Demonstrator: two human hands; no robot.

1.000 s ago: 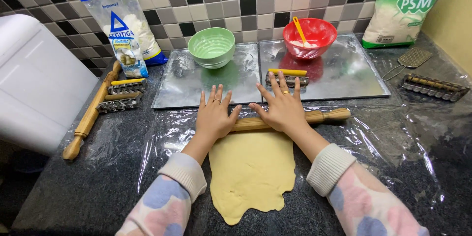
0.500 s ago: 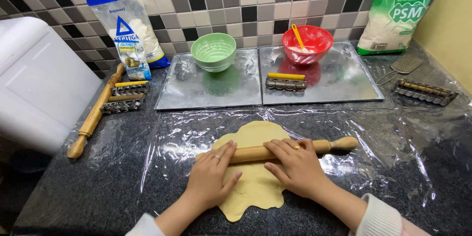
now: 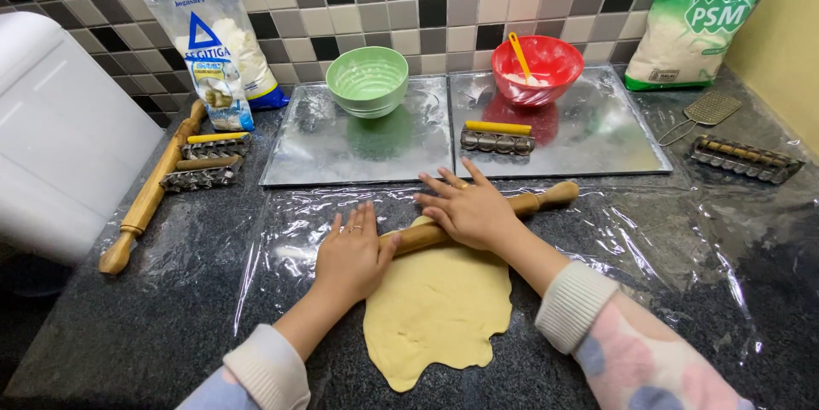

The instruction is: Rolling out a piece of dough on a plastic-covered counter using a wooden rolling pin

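A flat sheet of pale yellow dough (image 3: 437, 308) lies on clear plastic film (image 3: 648, 231) spread over the dark counter. A wooden rolling pin (image 3: 537, 202) rests across the dough's far edge, tilted up to the right. My left hand (image 3: 351, 252) presses flat on the pin's left part, fingers spread. My right hand (image 3: 467, 205) presses flat on its middle, fingers spread toward the trays. Only the pin's right end and handle show clearly.
Two metal trays (image 3: 341, 150) (image 3: 597, 133) lie behind, with a green bowl (image 3: 368, 80), a red bowl (image 3: 539, 68) holding a yellow spatula, and a metal cutter (image 3: 497, 139). A second rolling pin (image 3: 150, 192), more cutters (image 3: 203, 162) (image 3: 742, 158), two flour bags (image 3: 213, 39) (image 3: 698, 17), a white appliance (image 3: 60, 137).
Both hands and the rolling pin have moved away from me, from the dough's middle to its far edge. The camera view has shifted down slightly.
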